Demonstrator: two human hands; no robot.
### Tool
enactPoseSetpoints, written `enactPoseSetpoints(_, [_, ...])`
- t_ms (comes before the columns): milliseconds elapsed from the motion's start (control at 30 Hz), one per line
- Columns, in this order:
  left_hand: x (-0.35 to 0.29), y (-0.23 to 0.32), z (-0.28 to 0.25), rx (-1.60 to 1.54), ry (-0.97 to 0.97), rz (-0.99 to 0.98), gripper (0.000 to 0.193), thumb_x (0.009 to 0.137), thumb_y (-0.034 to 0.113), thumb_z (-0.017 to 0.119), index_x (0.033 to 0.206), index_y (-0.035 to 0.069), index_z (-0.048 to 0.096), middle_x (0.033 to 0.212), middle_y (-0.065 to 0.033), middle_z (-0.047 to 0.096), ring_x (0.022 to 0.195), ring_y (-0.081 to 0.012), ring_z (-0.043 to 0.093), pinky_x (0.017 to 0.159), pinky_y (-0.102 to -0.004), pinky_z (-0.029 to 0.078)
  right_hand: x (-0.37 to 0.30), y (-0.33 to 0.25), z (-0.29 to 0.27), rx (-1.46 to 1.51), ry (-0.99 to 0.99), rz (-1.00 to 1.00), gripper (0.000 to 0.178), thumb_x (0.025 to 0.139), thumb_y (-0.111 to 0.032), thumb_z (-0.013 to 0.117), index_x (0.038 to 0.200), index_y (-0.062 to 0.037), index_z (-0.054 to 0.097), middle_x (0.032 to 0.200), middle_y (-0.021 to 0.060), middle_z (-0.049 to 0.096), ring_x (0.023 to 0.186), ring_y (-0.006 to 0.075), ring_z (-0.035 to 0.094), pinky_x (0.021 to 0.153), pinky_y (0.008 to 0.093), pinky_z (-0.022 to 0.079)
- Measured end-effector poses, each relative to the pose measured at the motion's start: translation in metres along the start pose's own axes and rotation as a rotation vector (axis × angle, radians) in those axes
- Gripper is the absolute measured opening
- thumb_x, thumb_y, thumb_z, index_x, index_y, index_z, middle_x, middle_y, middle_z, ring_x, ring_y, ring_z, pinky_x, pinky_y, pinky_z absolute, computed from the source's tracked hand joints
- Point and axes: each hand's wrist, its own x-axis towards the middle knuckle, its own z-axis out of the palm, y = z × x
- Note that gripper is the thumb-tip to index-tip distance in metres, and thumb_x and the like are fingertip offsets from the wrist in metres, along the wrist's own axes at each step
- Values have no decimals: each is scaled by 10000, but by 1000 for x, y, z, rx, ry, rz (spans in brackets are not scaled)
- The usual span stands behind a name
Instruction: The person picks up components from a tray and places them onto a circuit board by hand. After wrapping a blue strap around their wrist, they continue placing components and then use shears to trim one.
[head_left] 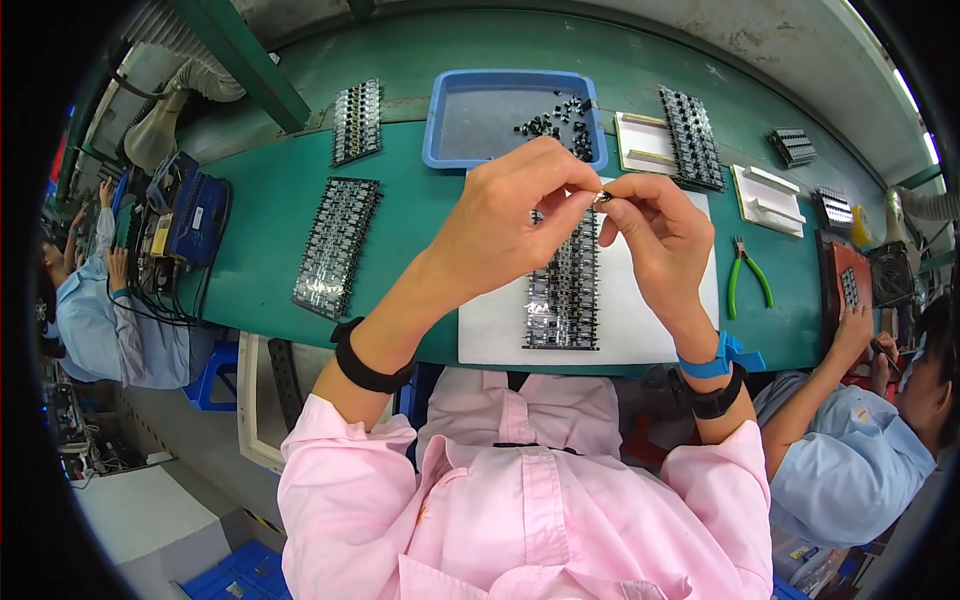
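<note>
My left hand (pixel 525 215) and my right hand (pixel 655 235) meet above the work mat, fingertips pinched together on one small black and silver part (pixel 601 198). Its exact kind is too small to make out. Under them a panel of circuit boards (pixel 562 300) lies lengthwise on a white sheet (pixel 490 325), its far end partly covered by my hands. Just beyond, a blue tray (pixel 470 75) holds several small loose black parts (pixel 545 127), gathered toward its right side.
Further board panels lie at left (pixel 338 245), back left (pixel 357 120) and back right (pixel 692 140). White fixtures (pixel 768 200) and green-handled cutters (pixel 745 280) are to the right. Co-workers in blue sit on either side; a blue machine (pixel 195 215) stands at left.
</note>
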Motion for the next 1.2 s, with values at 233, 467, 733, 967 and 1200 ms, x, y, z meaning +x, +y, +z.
enactPoseSetpoints(233, [-10,17,1,-125,31,-193,132,747,-14,593,876,9,608,824,-56,585,760,-125,578,631,-232,501,-5,-8,-1,-99,32,-66,88,758,64,567,841,43,550,739,68,581,573,105,560,516,200,453])
enactPoseSetpoints(467, [-18,27,7,-373,88,-287,121,772,12,595,890,-15,595,858,-58,586,792,-125,571,667,-243,499,-13,-11,5,-225,40,-190,122,767,74,569,883,53,537,813,82,574,651,109,570,555,208,483])
enactPoseSetpoints(733, [-15,27,5,-599,74,-382,129,774,13,601,895,-28,582,860,-66,588,762,-117,576,639,-240,504,-18,-24,5,-210,34,-175,140,770,76,560,907,52,538,825,81,575,656,108,570,563,204,489])
enactPoseSetpoints(967, [-8,30,4,-591,46,-378,129,774,10,597,895,-28,572,834,-72,593,758,-113,578,627,-236,504,-10,-33,0,76,26,90,73,782,-18,570,836,32,570,704,62,597,578,91,558,509,204,436])
enactPoseSetpoints(1200, [1,35,1,-355,-113,-414,100,781,1,574,872,-21,541,833,-61,571,747,-103,567,615,-222,495,-4,-26,-11,1,-70,197,132,822,-97,557,803,33,569,665,61,577,516,77,512,445,188,388])
